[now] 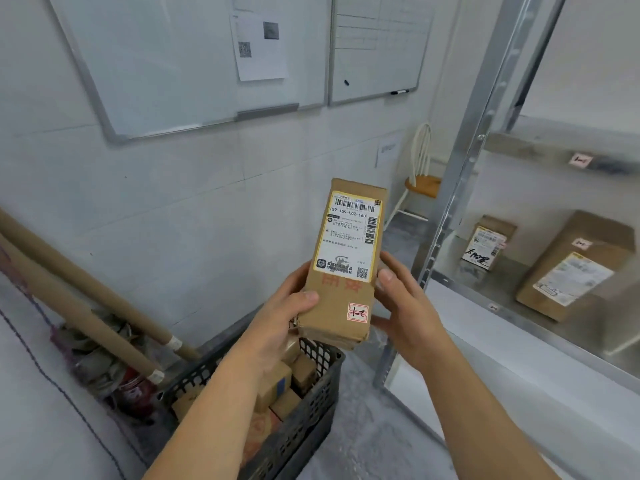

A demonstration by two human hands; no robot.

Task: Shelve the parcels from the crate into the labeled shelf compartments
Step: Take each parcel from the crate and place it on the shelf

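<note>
Both arms reach forward. The left grip (277, 317) wraps round the tall cardboard parcel (334, 306), thumb on its front. The right grip (407, 306) pinches its right edge. The parcel stands upright above the black crate (311, 407), just left of the metal shelf (446, 202). The shelf has open room beside a big box (575, 268).

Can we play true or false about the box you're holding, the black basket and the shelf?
1. The left hand and the right hand both hold the brown parcel. True.
2. The crate is empty. False: small boxes lie in it.
3. A small parcel and a big parcel sit on the shelf. True.
4. The chair lies on its side. False: it stands upright.
</note>
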